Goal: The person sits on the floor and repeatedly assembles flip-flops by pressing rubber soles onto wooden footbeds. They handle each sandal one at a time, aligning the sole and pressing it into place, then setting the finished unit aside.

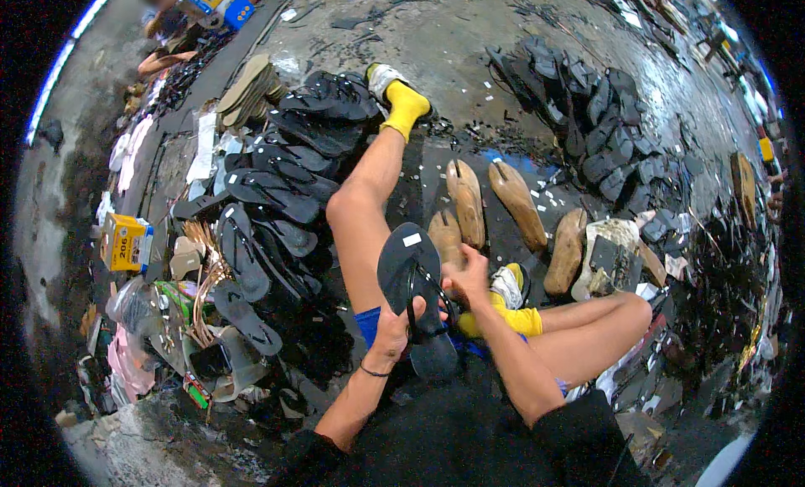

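Note:
A black flip-flop (401, 265) with a white label on its footbed is in my left hand (392, 332). That hand is closed around its lower half, under the strap (423, 277). Below it a second dark sole (433, 359) shows in part; I cannot tell whether the two are joined. My right hand (470, 277) is closed beside the strap, its fingers curled; what they pinch, if anything, is hidden. Just beyond that hand lies a wooden shoe last (443, 229). More wooden lasts, one split at the toe (466, 203), another (516, 203) and a third (565, 252), rest beyond and to the right.
Black flip-flops (281, 193) are piled left of my outstretched leg. Another heap of black straps and soles (591, 109) lies at the far right. A yellow and blue box (127, 244) stands at left among scraps. Another person (168, 34) sits at the far left.

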Motion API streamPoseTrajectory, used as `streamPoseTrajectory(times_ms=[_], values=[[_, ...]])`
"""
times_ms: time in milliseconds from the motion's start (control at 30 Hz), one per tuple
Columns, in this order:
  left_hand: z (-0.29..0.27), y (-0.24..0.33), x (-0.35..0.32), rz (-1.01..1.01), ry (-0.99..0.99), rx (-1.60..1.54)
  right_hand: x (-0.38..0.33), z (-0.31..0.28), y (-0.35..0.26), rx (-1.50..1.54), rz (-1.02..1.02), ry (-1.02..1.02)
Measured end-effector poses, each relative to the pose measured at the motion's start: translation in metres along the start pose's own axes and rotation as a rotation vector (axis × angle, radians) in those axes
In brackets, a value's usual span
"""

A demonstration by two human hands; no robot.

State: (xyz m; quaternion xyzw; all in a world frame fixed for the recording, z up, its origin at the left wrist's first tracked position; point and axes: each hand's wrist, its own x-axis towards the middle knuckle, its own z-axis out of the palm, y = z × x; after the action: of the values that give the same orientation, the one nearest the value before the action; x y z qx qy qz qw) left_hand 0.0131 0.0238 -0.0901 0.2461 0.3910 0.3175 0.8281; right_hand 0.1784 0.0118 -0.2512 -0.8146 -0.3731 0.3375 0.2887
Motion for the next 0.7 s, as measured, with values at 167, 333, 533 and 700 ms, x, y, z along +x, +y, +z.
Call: streamPoseTrajectory(times_ms=[167,333,533,700], values=[[-0.028,-0.012,0.028,0.146,-0.06,0.074,-0.074,-0.141,-0.022,1.148,0.251,-0.249],[-0.049,-0.021,0.052,0.196,0.046,0.276,-0.16,-0.217,-0.089,0.908,0.218,-0.468],[-0.03,-0.025,0.018,-0.025,-0.089,-0.224,-0.184,-0.168,-0.13,0.068,-0.272,-0.315],[-0.022,-0.033,-0.01,0.018,0.144,-0.089,-0.171,-0.149,-0.152,-0.03,-0.288,-0.291]])
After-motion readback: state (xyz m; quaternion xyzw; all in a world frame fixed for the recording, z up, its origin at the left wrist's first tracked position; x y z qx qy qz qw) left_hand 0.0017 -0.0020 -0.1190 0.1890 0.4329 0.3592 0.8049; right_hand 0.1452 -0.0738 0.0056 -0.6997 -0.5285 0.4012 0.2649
